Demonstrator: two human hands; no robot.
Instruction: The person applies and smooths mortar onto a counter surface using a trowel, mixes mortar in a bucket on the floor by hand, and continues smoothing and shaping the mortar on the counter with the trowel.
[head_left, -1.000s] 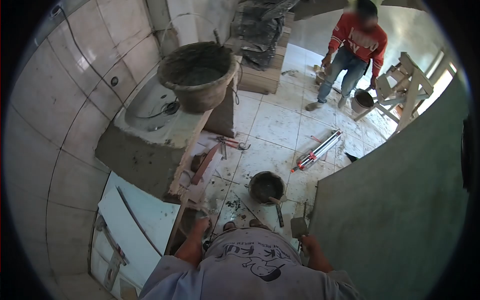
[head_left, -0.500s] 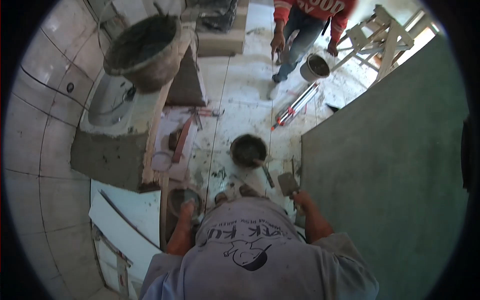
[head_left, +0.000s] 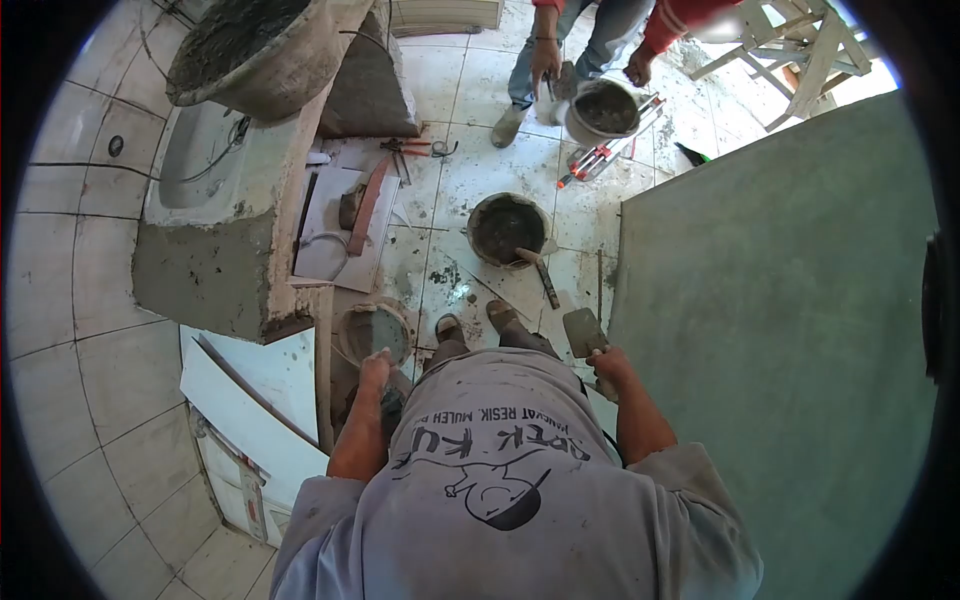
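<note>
My right hand (head_left: 608, 364) is closed round the handle of a flat trowel (head_left: 583, 333), whose blade points forward beside the green-grey wall. My left hand (head_left: 376, 368) is closed at the near rim of a round bucket (head_left: 348, 329) of grey liquid; what its fingers hold is too small to make out. Ahead of my feet, a dark tub (head_left: 476, 243) of mortar stands on the floor, with a tool handle (head_left: 545, 280) leaning out over its edge.
A large mortar basin (head_left: 290, 75) rests by the sink (head_left: 195, 165) at the left. A person in red sleeves (head_left: 668, 28) is ahead, beside a bucket (head_left: 575, 122). Red-tipped metal tools (head_left: 600, 160), pliers (head_left: 405, 147), a wooden trestle (head_left: 815, 65) and the wall (head_left: 760, 300) are around.
The view has tipped down and shifted. The other person has come nearer with the bucket. My right hand still holds the trowel, and my left hand remains by the liquid bucket.
</note>
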